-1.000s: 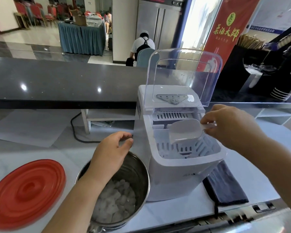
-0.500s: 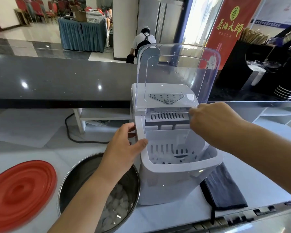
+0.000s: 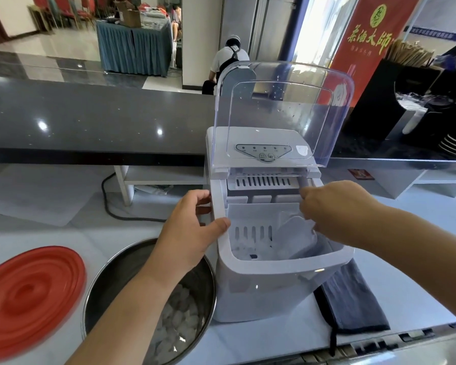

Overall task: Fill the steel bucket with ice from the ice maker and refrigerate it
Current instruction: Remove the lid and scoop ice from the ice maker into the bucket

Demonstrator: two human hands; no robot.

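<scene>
A white ice maker [image 3: 261,291] stands on the counter with its clear lid [image 3: 282,109] tipped up. My left hand [image 3: 187,233] grips its left rim, thumb over the edge. My right hand [image 3: 334,209] reaches into the bin and holds the handle of a translucent white scoop [image 3: 295,238], whose blade points down into the basket. A little ice lies on the basket floor. The steel bucket [image 3: 108,275] sits to the left of the machine, under my left forearm, with ice cubes [image 3: 177,322] in its bottom.
A red round lid [image 3: 29,299] lies flat at the left. A dark grey cloth [image 3: 350,304] lies under the machine's right side. A black power cord [image 3: 108,201] runs behind. A raised black counter [image 3: 90,122] spans the back; a person sits beyond it.
My left hand left the bucket rim and took hold of the ice maker's left edge. My right hand lowered the scoop from above the bin down into the basket.
</scene>
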